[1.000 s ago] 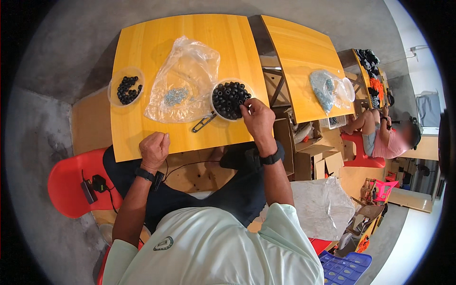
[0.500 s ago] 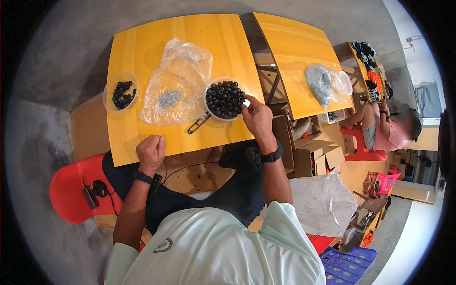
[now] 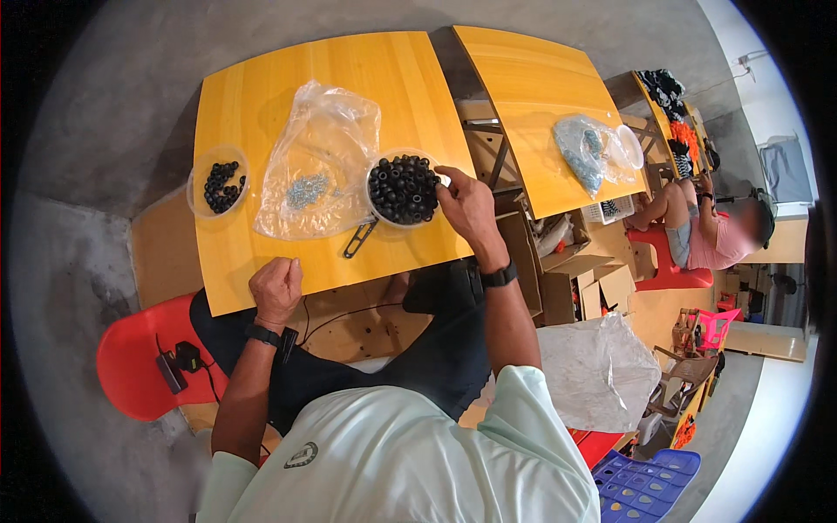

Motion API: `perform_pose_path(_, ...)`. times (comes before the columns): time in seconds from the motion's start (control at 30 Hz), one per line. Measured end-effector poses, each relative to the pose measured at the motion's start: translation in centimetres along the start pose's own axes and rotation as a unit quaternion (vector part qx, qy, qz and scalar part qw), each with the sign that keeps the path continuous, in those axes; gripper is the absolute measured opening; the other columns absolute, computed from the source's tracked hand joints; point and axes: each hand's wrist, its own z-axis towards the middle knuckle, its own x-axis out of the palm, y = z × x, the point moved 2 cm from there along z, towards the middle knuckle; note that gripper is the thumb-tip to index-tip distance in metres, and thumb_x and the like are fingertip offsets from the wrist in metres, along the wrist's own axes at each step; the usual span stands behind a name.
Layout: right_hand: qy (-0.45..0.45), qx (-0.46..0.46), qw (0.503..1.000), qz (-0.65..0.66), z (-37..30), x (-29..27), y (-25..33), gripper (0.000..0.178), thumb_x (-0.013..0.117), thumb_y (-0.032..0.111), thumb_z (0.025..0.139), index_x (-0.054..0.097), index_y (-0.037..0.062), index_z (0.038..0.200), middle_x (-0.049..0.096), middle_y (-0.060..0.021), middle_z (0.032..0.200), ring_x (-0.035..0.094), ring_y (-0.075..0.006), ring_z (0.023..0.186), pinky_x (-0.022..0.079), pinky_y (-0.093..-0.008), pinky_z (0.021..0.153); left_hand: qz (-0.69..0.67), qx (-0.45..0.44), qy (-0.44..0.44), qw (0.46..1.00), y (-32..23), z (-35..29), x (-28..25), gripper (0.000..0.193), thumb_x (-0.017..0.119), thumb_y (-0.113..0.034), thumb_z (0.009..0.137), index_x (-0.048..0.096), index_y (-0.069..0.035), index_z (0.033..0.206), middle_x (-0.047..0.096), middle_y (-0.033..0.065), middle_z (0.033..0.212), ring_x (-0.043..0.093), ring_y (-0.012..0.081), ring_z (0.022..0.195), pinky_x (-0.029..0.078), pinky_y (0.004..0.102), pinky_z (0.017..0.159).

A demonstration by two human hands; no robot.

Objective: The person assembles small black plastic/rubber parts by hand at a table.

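My right hand (image 3: 468, 207) is at the right rim of a clear round tub (image 3: 373, 207) heaped with small black hollow pieces (image 3: 404, 189) like large beads. Its thumb and index finger are bent together against the pieces at the rim; what they pinch is too small to tell. My left hand (image 3: 276, 290) is closed in a fist at the table's near edge, its inside hidden. Between the tubs lies a clear plastic bag (image 3: 336, 131) with small silvery metal parts (image 3: 306, 191). A dark flat tool with a slot (image 3: 358, 239) lies below the full tub.
A second clear tub (image 3: 199, 200) at the left holds fewer black pieces. Another yellow table (image 3: 523, 78) with a filled plastic bag (image 3: 579, 157) stands to the right, open cardboard boxes (image 3: 582, 292) below it. Farther right, a person (image 3: 719, 235) sits on a red stool.
The view has shifted slightly. My right fingertips stay at the tub's rim, and a black piece seen at them before is now hard to make out. My left fist stays at the table edge.
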Motion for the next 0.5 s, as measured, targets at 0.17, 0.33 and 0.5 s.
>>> perform_pose_path(0.17,-0.002,-0.080,0.997,-0.017,1.6,1.3,-0.8,0.028,0.064,0.013,0.086,0.074,0.0084,0.111,0.063,-0.0126,0.065,0.062,-0.0230,0.059,0.049,-0.0345,0.059,-0.012,0.000,-0.003,1.000,-0.2,0.2,0.1,0.027,0.065,-0.009,0.090,0.049,-0.004,0.069,0.049,0.0145,0.062,0.054,0.0352,0.057,0.041,0.0425,0.052)
perform_pose_path(0.33,0.063,-0.043,0.991,0.108,1.5,1.1,-1.5,0.026,0.063,0.008,0.086,0.076,0.0086,0.109,0.061,-0.0074,0.062,0.059,-0.0157,0.057,0.048,-0.0307,0.057,-0.005,0.003,0.004,1.000,0.0,0.1,0.2,0.027,0.065,-0.009,0.091,0.049,-0.004,0.069,0.049,0.0147,0.062,0.054,0.0355,0.057,0.041,0.0425,0.052)
perform_pose_path(0.5,0.043,0.024,0.996,0.073,0.6,-0.2,-1.8,0.023,0.069,0.013,0.084,0.077,0.0109,0.105,0.067,-0.0102,0.069,0.067,-0.0193,0.062,0.052,-0.0309,0.060,-0.009,0.005,-0.003,1.000,-0.1,0.2,0.3,0.027,0.065,-0.008,0.090,0.049,-0.004,0.069,0.049,0.0147,0.062,0.054,0.0356,0.057,0.041,0.0422,0.052)
